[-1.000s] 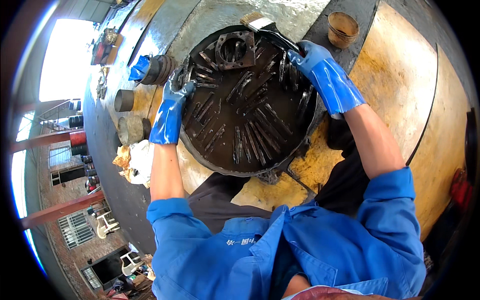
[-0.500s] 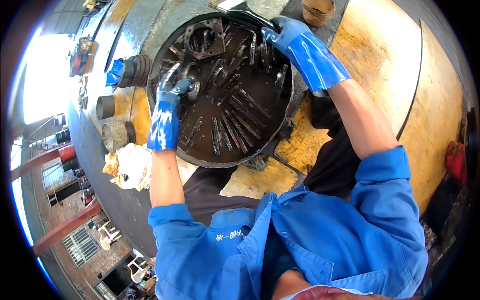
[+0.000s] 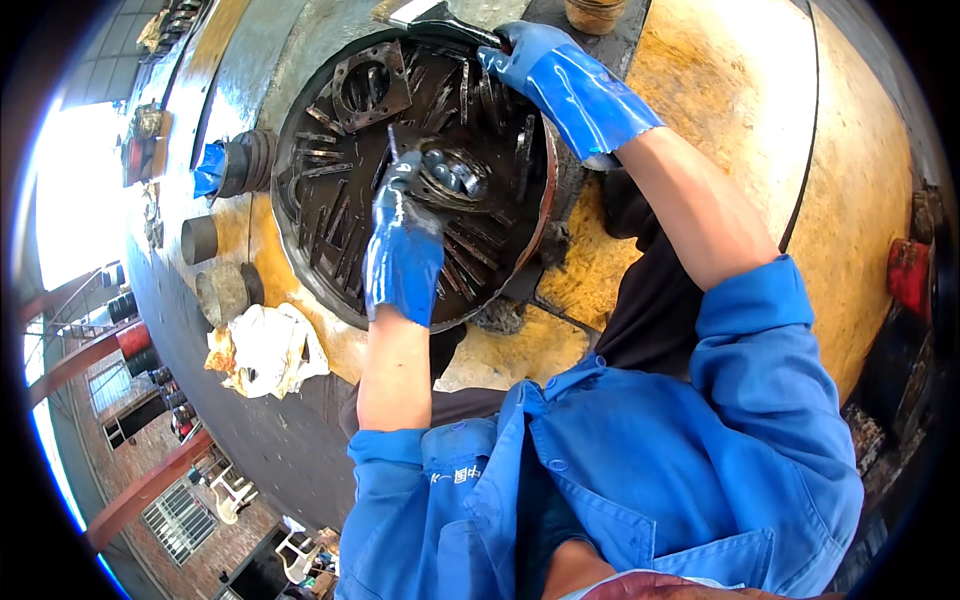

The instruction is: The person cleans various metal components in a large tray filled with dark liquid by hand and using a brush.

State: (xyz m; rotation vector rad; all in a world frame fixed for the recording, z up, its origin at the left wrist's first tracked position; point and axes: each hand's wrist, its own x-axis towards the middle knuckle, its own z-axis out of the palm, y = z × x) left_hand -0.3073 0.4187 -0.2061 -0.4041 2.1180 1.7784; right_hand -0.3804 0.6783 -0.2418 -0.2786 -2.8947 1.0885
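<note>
A large round pan [image 3: 550,190] of dark oily liquid sits in front of my legs. My left hand [image 3: 405,225], in a wet blue rubber glove, grips an oily metal ring [image 3: 478,165] above the liquid; several fingers pass through its opening. My right hand [image 3: 560,75], gloved the same way, is closed on the black handle of a paintbrush [image 3: 430,15] at the pan's far rim. The brush's pale bristles point left, beyond the rim. A square metal flange [image 3: 398,92] with a round hole and several thin dark metal strips [image 3: 330,232] lie in the pan.
To the pan's left stand two short metal sleeves [image 3: 217,297], a stack of dark rings [image 3: 258,160] and a crumpled white rag [image 3: 270,350]. A brown pot [image 3: 597,14] stands beyond my right hand. Yellowish stained boards [image 3: 740,90] cover the right side.
My left hand has moved right, toward the pan's middle, lifting the ring and turning its opening into view. My right hand keeps hold of the brush. The whole view has shifted slightly.
</note>
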